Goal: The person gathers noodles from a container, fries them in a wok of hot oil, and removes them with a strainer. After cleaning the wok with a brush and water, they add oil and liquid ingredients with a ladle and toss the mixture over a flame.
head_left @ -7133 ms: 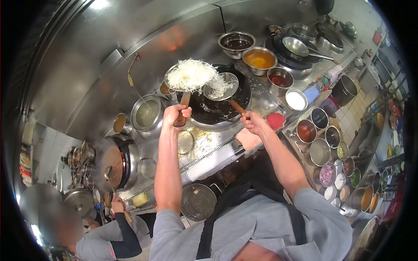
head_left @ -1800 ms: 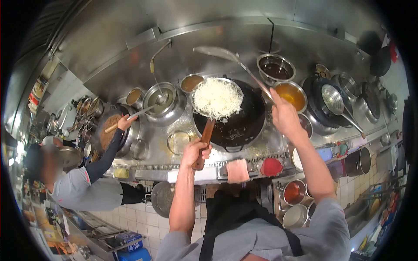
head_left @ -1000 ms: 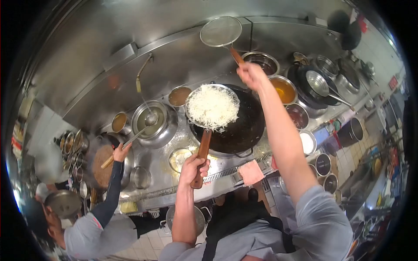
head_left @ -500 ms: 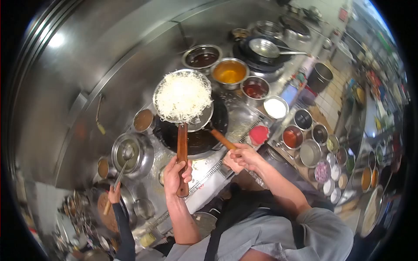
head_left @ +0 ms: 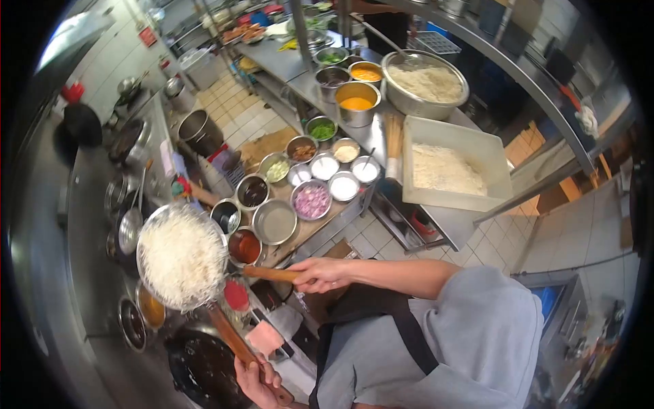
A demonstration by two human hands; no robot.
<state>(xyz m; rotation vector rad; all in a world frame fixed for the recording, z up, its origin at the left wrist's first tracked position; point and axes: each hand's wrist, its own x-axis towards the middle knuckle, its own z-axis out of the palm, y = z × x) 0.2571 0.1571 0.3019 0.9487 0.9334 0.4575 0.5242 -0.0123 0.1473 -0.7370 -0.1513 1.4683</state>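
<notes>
My left hand (head_left: 259, 384) grips the long wooden handle of a round wire strainer (head_left: 211, 315) at the bottom of the view. The strainer is heaped with white shredded noodles (head_left: 180, 257) and hangs above the stove's edge. My right hand (head_left: 321, 273) holds a second wooden handle (head_left: 271, 274), that of a ladle; it runs left under the strainer, and its bowl is mostly hidden there. A black wok (head_left: 199, 368) sits below at the bottom left.
Several small bowls of sauces and chopped ingredients (head_left: 312, 200) crowd the side counter. Beyond stand a white tub of noodles (head_left: 477, 146), a large steel bowl of noodles (head_left: 413, 103) and a pot of orange sauce (head_left: 357, 103). A pink cloth (head_left: 263, 337) lies by the wok.
The view has swung right, from the stove wall to the side counter. Both hands have carried the loaded strainer and the ladle off the wok, and the wok now lies bottom left.
</notes>
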